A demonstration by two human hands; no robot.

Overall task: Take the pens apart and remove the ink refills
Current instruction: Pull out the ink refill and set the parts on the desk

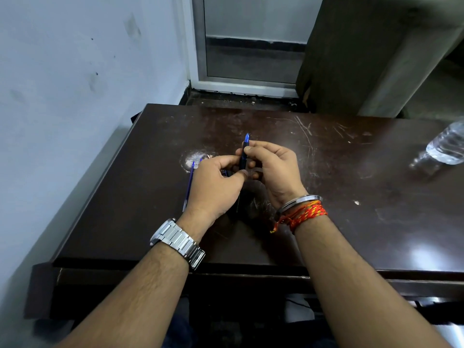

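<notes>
Over the middle of the dark brown table (339, 197) I hold a blue pen (244, 153) upright, its blue tip pointing away from me. My right hand (272, 169) pinches its upper part between thumb and fingers. My left hand (216, 187) grips the pen's lower end, which is hidden behind the fingers. A thin blue refill or pen part (188, 185) lies on the table just left of my left hand, running towards me. Another dark thin piece (237, 202) shows on the table between my wrists.
A clear plastic water bottle (445, 145) lies at the table's right edge. A pale scuffed patch (194, 156) marks the tabletop beyond my left hand. A white wall runs along the left; a door frame and a curtain stand behind the table.
</notes>
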